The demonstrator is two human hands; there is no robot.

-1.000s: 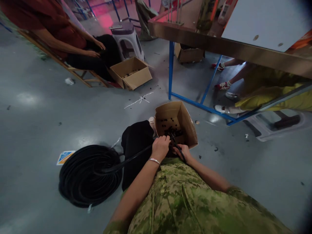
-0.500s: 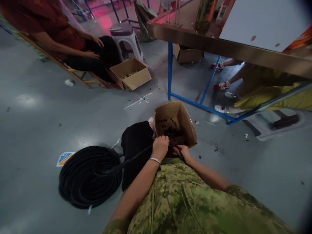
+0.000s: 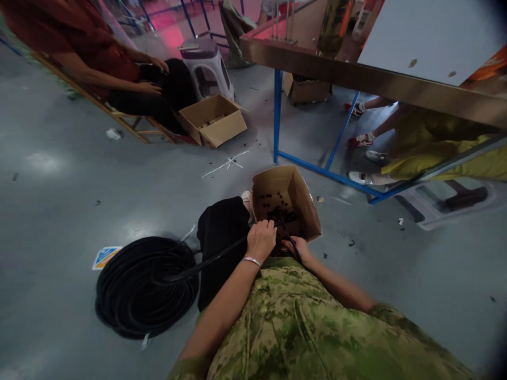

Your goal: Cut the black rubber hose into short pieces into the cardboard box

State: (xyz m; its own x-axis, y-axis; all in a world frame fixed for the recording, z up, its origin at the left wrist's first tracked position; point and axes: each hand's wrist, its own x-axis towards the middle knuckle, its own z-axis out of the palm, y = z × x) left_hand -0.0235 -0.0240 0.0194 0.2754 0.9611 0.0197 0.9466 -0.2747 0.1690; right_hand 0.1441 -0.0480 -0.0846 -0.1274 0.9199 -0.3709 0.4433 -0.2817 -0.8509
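Note:
My left hand (image 3: pixel 261 240) is closed around a black tube (image 3: pixel 222 254), just over the near edge of an open cardboard box (image 3: pixel 304 203). The tube runs left across my black-clad leg to a large coil (image 3: pixel 119 301) on the floor. Close by on the right, my right hand (image 3: pixel 301 250) is wrapped around black-handled scissors (image 3: pixel 292 244), their blades pointing toward the tube's end beside my left fingers. Dim light hides whether the blades touch the tube. Short black cut pieces (image 3: pixel 279 200) lie scattered and heaped inside the box.
A table (image 3: pixel 348 74) with blue legs stands ahead on the right, people's feet beneath it. Ahead left, a seated person (image 3: pixel 99 58) has another cardboard box (image 3: pixel 222 129) and a plastic stool (image 3: pixel 208 63) nearby. A white tie (image 3: pixel 227 162) lies on the floor.
My left hand has shifted very slightly right, toward the scissors. The blades look a little closer to the tube's end; all else stays put.

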